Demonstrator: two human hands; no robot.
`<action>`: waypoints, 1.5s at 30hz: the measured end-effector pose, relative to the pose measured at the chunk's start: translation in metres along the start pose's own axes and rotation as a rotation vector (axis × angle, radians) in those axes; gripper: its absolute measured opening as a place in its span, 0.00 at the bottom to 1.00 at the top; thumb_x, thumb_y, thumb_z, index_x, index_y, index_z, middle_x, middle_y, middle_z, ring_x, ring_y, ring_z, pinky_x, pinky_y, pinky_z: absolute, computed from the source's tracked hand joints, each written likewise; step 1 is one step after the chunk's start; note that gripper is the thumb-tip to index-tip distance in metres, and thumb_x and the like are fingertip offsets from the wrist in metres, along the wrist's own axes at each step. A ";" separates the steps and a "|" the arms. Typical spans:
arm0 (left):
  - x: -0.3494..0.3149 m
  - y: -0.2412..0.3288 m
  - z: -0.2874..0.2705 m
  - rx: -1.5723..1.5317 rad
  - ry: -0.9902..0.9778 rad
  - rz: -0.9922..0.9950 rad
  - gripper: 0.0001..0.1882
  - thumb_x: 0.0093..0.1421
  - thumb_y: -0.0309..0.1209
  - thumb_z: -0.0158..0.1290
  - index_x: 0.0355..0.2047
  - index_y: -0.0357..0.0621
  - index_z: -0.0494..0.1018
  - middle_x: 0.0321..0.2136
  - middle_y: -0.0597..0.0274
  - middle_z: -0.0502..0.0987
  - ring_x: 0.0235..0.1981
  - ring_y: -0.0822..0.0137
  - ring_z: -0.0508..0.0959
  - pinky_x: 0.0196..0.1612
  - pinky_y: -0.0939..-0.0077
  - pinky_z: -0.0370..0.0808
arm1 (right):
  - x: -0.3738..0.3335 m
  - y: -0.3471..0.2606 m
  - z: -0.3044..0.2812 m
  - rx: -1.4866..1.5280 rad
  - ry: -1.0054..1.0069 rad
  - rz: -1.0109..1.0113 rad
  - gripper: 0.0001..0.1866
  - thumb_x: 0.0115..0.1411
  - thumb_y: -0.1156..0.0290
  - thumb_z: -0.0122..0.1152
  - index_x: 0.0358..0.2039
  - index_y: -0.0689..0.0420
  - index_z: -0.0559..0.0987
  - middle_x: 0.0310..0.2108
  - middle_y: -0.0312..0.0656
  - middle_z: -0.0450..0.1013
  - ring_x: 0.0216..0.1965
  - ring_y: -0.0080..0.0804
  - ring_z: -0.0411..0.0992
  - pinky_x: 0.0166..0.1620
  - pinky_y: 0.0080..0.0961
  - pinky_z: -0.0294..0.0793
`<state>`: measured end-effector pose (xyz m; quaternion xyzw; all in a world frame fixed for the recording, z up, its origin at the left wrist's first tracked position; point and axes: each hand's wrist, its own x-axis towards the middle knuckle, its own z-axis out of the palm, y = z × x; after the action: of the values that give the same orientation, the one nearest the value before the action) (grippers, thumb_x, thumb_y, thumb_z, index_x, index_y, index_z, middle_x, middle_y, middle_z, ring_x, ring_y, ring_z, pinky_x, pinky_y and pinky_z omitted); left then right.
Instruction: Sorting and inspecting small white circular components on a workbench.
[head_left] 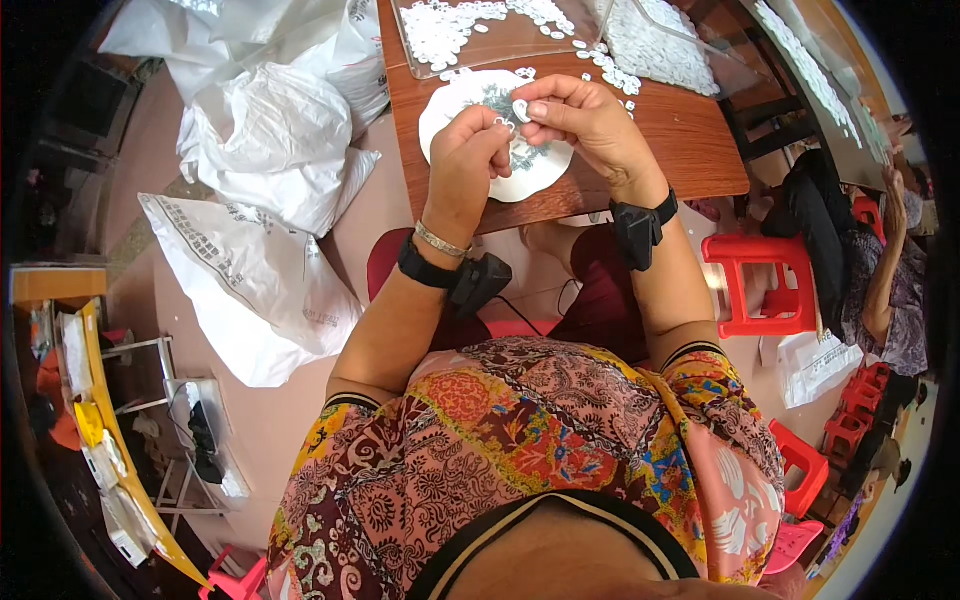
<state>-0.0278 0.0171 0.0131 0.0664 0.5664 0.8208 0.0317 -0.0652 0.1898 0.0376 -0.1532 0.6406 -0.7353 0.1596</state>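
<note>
The right hand (pixel 590 125) has its grip clenched on a small white round piece (pixel 521 110), pinched between thumb and fingertips. The left hand (pixel 470 150) meets it from the other side, its fingertips closed on a tiny pale ring-like bit (pixel 502 123) that touches or nearly touches the white piece; how the two bits join is too small to tell. Both hands hover just above a white plate (pixel 450 110) with a dark patterned middle, which lies on the brown wooden bench (pixel 680 140) near its front edge. Each wrist carries a black strapped device, and the left wrist also wears a thin metal bracelet. Behind the plate, a clear tray (pixel 500 45) holds a heap of small white round pieces, and more of them lie scattered on the bench and in a second clear tray (pixel 690 50) to the right. White plastic bags (pixel 270 140) are piled on the floor to the left of the bench. To the right stands a red plastic stool (pixel 760 285), and beyond it another person (pixel 885 290) sits at a neighbouring table.
</note>
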 end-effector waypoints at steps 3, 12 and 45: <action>0.000 0.000 -0.001 -0.017 -0.006 -0.003 0.08 0.57 0.29 0.46 0.23 0.40 0.68 0.15 0.67 0.68 0.17 0.77 0.67 0.22 0.85 0.62 | -0.002 -0.001 0.004 -0.086 -0.007 -0.045 0.12 0.59 0.74 0.57 0.44 0.62 0.77 0.30 0.35 0.76 0.29 0.18 0.74 0.36 0.13 0.74; 0.001 0.000 -0.009 -0.237 -0.078 -0.016 0.08 0.59 0.29 0.43 0.26 0.39 0.68 0.18 0.61 0.72 0.20 0.71 0.72 0.25 0.83 0.66 | -0.008 -0.005 0.016 -0.184 -0.138 -0.135 0.12 0.58 0.74 0.58 0.43 0.62 0.78 0.31 0.35 0.76 0.31 0.17 0.72 0.38 0.14 0.72; -0.009 -0.006 -0.002 0.122 0.073 -0.010 0.07 0.55 0.27 0.47 0.21 0.38 0.68 0.14 0.70 0.65 0.16 0.79 0.63 0.21 0.83 0.62 | -0.005 -0.002 0.013 -0.251 0.054 -0.079 0.09 0.58 0.73 0.59 0.38 0.62 0.79 0.26 0.33 0.75 0.25 0.15 0.71 0.32 0.12 0.72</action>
<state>-0.0194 0.0165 0.0065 0.0355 0.6167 0.7863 0.0112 -0.0553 0.1801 0.0413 -0.1771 0.7250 -0.6591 0.0928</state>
